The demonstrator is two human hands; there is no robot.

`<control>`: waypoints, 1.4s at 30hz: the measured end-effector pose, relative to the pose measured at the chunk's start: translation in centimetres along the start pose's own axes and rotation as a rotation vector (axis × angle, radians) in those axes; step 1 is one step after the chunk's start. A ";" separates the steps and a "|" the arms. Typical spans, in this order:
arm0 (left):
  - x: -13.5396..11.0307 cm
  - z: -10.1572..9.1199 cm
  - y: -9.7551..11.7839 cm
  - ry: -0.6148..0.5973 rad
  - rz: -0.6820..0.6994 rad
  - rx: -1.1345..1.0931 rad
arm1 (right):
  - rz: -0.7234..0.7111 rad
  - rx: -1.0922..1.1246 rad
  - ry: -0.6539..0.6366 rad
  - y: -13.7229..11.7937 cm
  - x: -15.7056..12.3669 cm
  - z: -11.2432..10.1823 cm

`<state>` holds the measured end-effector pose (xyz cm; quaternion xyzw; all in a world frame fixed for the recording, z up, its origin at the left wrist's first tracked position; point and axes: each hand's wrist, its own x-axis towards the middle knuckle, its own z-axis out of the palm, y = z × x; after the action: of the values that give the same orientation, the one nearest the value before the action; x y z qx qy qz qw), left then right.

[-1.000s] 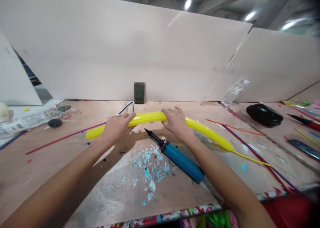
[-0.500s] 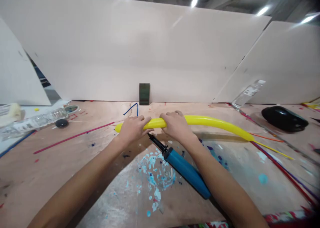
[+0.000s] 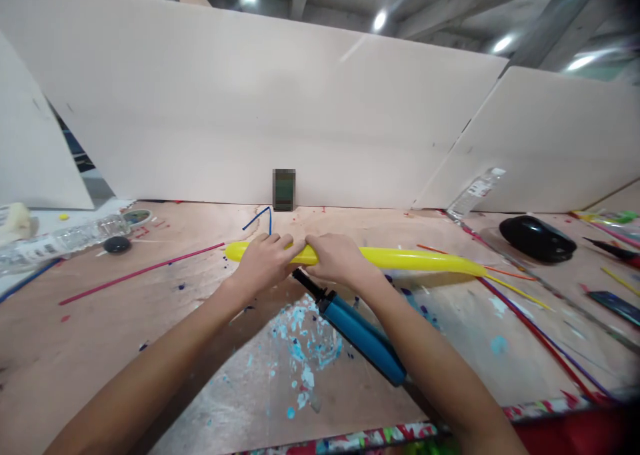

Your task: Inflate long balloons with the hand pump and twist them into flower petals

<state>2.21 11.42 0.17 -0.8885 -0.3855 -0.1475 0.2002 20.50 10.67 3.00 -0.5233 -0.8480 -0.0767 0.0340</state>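
A long inflated yellow balloon (image 3: 415, 260) lies across the paint-stained table (image 3: 150, 335), its thin uninflated tail running off to the right. My left hand (image 3: 263, 263) is wrapped round it near its left end. My right hand (image 3: 339, 260) grips it right beside the left one, so the two hands almost touch. A blue hand pump (image 3: 357, 330) with a black nozzle lies on the table just under my right wrist.
Uninflated balloons lie about: a red one (image 3: 140, 274) at left, a blue one (image 3: 260, 216) behind my hands, red and purple ones at right. A plastic bottle (image 3: 60, 242) and black cap (image 3: 117, 244) sit far left, a black object (image 3: 537, 238) and another bottle (image 3: 473, 192) right. White boards (image 3: 275, 102) wall the back.
My hands have closed in on each other along the yellow balloon, from well apart to nearly touching. The balloon has flattened from a bowed arc to almost straight and shifted right.
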 end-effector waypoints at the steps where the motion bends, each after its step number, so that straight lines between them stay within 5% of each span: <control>1: 0.0 -0.1 0.1 -0.002 0.004 -0.009 | 0.003 -0.010 -0.012 0.0 -0.1 -0.3; 12: -0.5 -1.4 1.0 -0.051 0.042 -0.068 | -0.011 -0.043 -0.188 -0.3 -0.5 -2.5; 23: -0.4 -1.3 0.6 -0.107 -0.065 -0.285 | -0.072 -0.223 -0.039 -0.9 -0.1 -2.4; 28: -0.2 -2.3 -0.1 -0.121 -0.172 -0.730 | -0.163 -0.304 0.051 -1.3 0.5 -3.6; 36: -0.4 -3.5 -1.2 -0.420 -0.358 -1.781 | -0.316 -0.393 0.233 -2.1 0.9 -5.4; 42: -0.9 -2.9 -1.9 -0.651 -0.376 -2.104 | -0.444 -0.422 0.262 -2.0 1.5 -5.6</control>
<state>-0.12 10.63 2.79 -0.5391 -0.2310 -0.1886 -0.7877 17.89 10.17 8.52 -0.3071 -0.8951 -0.3229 0.0161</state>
